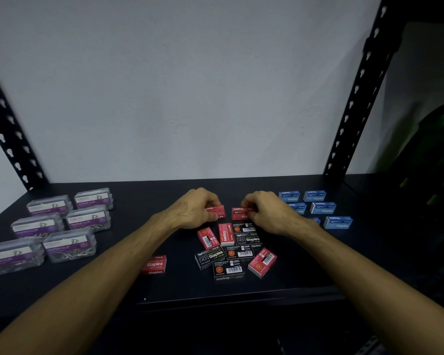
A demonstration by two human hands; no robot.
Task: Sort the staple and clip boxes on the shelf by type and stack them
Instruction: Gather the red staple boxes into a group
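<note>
In the head view, a dark shelf (113, 285) is seen before a pale wall (190, 85). A mixed pile of red and black staple boxes (228, 248) lies at its middle and serves as the landmark. At the pile's far edge, one red box (217, 212) is pinched by the left hand (195, 208), its fingers curled round it, and a second red box (241, 213), just beside the first, is gripped by the right hand (269, 213). A lone red box (154, 264) is set apart to the left of the pile. Clear paper clip boxes (59, 226) are grouped far to the left of the pile, some stacked. Blue staple boxes (318, 207) are gathered to its right, behind the right hand.
</note>
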